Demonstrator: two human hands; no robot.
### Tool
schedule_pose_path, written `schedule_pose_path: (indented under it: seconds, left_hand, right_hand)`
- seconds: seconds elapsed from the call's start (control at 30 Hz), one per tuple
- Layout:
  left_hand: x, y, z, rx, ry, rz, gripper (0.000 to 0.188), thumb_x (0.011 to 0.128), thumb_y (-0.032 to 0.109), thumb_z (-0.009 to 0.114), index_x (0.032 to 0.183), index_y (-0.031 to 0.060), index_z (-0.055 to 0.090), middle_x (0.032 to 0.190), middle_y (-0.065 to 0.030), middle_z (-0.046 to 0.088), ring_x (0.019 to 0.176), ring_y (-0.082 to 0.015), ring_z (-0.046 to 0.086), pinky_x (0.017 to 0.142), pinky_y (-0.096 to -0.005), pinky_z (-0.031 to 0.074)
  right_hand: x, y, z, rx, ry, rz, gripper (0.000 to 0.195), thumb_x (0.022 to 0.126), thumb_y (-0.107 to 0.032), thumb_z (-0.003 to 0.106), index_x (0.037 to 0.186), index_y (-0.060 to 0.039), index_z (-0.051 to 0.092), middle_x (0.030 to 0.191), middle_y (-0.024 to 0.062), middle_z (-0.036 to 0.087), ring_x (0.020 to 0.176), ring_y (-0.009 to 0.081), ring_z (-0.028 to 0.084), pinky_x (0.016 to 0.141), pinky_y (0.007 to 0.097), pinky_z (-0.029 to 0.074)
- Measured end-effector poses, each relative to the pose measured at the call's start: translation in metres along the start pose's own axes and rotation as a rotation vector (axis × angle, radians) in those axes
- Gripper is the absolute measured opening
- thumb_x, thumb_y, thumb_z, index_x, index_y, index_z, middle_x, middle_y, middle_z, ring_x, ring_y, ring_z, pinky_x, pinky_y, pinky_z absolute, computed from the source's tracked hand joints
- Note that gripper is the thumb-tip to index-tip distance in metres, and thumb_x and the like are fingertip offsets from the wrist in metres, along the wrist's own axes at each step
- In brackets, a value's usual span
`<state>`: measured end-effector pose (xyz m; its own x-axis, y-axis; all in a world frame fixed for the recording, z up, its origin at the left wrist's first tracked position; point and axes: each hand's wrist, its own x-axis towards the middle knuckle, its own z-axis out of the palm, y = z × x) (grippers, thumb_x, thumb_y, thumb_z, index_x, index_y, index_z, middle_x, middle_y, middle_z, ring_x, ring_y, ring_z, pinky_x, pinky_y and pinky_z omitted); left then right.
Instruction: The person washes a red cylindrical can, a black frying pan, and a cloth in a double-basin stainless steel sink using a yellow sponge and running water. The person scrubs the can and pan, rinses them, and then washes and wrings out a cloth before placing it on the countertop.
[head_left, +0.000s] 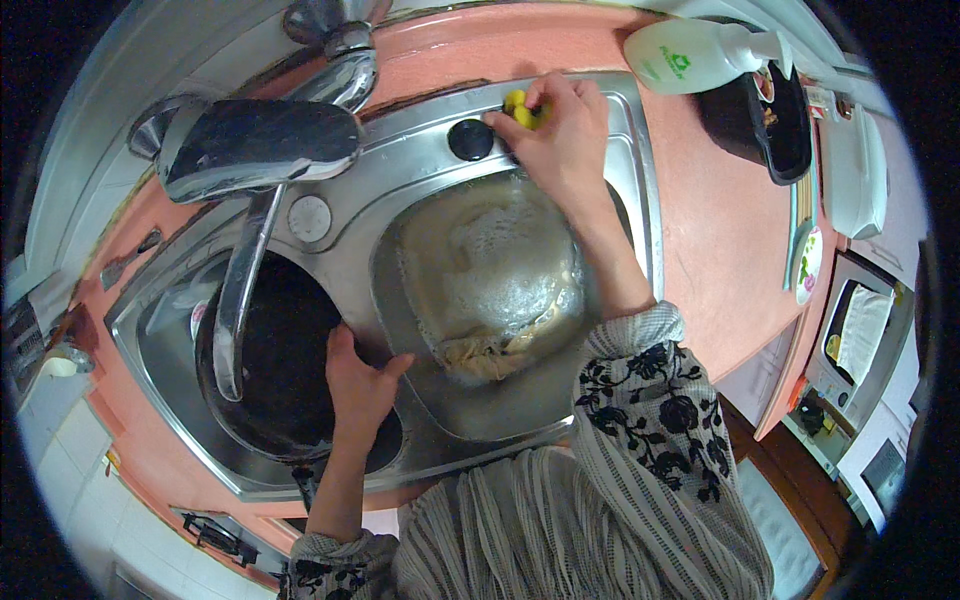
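At the far rim of the stainless steel sink (637, 187), my right hand (566, 135) pinches a small yellow sponge (519, 109) with a dark side, beside a round black knob (471, 140). My left hand (367, 386) rests at the right edge of a black frying pan (289, 315), its thumb stretched out over the divider between the basins. Whether its fingers grip the pan's rim is hidden. The pan lies in the left basin, its handle (303, 480) pointing towards me under my left forearm. Cloudy water (480, 247) fills the right basin, with a wet beige cloth (480, 358) partly under it.
A chrome faucet (262, 146) reaches over the pan. On the pink countertop (720, 262) to the right are a pump bottle (682, 56), a black container (791, 142) and a flowered dish (809, 266). A fork (124, 262) lies left of the sink.
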<state>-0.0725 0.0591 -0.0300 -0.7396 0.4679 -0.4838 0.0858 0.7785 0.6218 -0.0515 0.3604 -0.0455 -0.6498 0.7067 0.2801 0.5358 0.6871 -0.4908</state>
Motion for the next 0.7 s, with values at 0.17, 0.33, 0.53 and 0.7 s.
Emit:
schedule_pose_path:
  seconds: [0.17, 0.33, 0.53, 0.7]
  left_hand:
    - [0.001, -0.007, 0.000, 0.086, 0.029, 0.053, 0.053, 0.052, 0.013, 0.077, 0.094, -0.0034, 0.048, 0.089, -0.0158, 0.057, 0.083, -0.0280, 0.055, 0.075, -0.0344, 0.043]
    - [0.000, -0.003, 0.001, -0.013, -0.008, -0.031, 0.057, 0.050, 0.014, 0.078, 0.095, -0.0037, 0.047, 0.093, -0.0194, 0.052, 0.088, -0.0363, 0.051, 0.077, -0.0384, 0.041]
    - [0.000, -0.002, -0.003, 0.015, -0.035, -0.027, 0.058, 0.051, 0.014, 0.078, 0.096, -0.0040, 0.046, 0.092, -0.0191, 0.052, 0.088, -0.0360, 0.051, 0.077, -0.0387, 0.041]
    - [-0.001, -0.002, 0.000, 0.047, 0.014, 0.023, 0.059, 0.051, 0.016, 0.078, 0.097, -0.0041, 0.046, 0.093, -0.0196, 0.051, 0.090, -0.0361, 0.050, 0.078, -0.0390, 0.041]
  right_hand:
    - [0.002, -0.005, -0.004, -0.040, -0.171, 0.115, 0.034, 0.058, -0.023, 0.076, 0.083, -0.0105, 0.056, 0.088, 0.0106, 0.049, 0.088, 0.0300, 0.045, 0.076, 0.0397, 0.040]
    - [0.011, -0.010, -0.011, -0.088, -0.212, 0.099, 0.037, 0.057, -0.022, 0.076, 0.088, -0.0117, 0.058, 0.097, 0.0115, 0.052, 0.096, 0.0312, 0.045, 0.078, 0.0412, 0.039]
    - [0.016, -0.010, -0.013, -0.133, -0.113, -0.107, 0.043, 0.054, -0.022, 0.077, 0.092, -0.0128, 0.060, 0.095, 0.0092, 0.055, 0.090, 0.0295, 0.049, 0.077, 0.0377, 0.044]
    - [0.019, -0.008, -0.021, -0.172, -0.195, -0.051, 0.045, 0.052, -0.021, 0.078, 0.093, -0.0131, 0.059, 0.095, 0.0083, 0.055, 0.089, 0.0298, 0.049, 0.078, 0.0367, 0.044]
